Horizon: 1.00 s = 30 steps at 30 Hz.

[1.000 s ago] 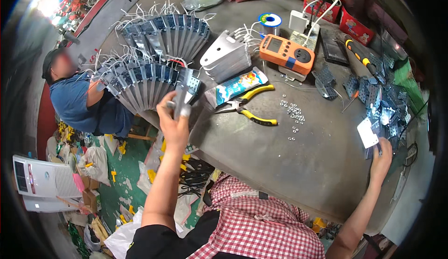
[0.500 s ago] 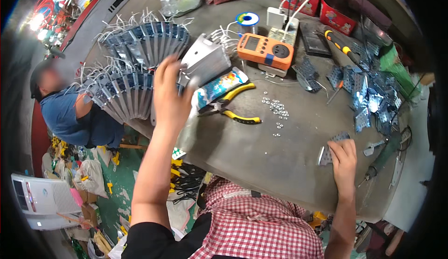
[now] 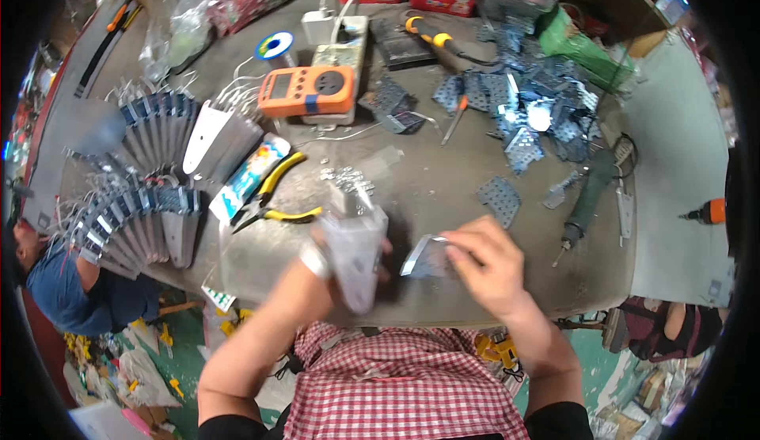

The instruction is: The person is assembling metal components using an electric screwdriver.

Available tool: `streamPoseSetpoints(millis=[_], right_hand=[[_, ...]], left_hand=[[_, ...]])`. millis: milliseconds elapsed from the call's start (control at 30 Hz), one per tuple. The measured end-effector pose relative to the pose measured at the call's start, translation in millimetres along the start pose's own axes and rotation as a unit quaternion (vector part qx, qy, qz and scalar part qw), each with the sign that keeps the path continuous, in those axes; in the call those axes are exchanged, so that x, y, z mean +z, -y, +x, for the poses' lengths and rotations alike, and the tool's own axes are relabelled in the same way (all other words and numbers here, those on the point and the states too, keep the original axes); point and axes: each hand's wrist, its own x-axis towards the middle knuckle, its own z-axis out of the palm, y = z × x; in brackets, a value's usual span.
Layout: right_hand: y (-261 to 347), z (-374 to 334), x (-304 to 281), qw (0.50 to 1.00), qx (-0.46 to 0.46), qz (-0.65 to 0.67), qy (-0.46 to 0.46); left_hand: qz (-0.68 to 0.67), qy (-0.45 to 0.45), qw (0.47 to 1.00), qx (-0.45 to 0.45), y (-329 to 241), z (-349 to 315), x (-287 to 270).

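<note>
Grey tapered housing (image 3: 355, 254) and small metal plate (image 3: 427, 259) in hand
At the table's (image 3: 443, 179) six o'clock, the left hand (image 3: 310, 280) has its grip clamped around the housing; the right hand's (image 3: 488, 267) grip pinches the plate, at the housing's three o'clock: best kept by the edge, housing steady, faces square

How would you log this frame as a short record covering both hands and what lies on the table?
Left hand: holds a grey tapered housing, blurred
Right hand: pinches a small plate with a shiny edge
Table, left: yellow-handled pliers
Table, far side: orange meter
Table, right: pile of metal pieces, dark green tool
</note>
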Motion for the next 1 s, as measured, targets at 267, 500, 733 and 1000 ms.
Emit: streamPoseSetpoints(millis=[267, 500, 733, 1000], right_hand=[[-29, 45, -52, 0.994, -0.009, 0.024, 0.103], [-169, 212, -207, 0.961, 0.128, -0.204, -0.134], [-312, 381, -265, 0.771, 0.256, -0.577, 0.083], [-386, 406, -285, 0.845, 0.203, -0.489, 0.077]], left_hand=[[0.125, 0.072, 0.989, 0.015, 20, 21, 51], [0.170, 0.077, 0.978, -0.089, 30, 41, 69], [0.325, 0.044, 0.935, 0.136, 84, 41, 25], [0.354, 0.034, 0.928, 0.110, 110, 47, 0]])
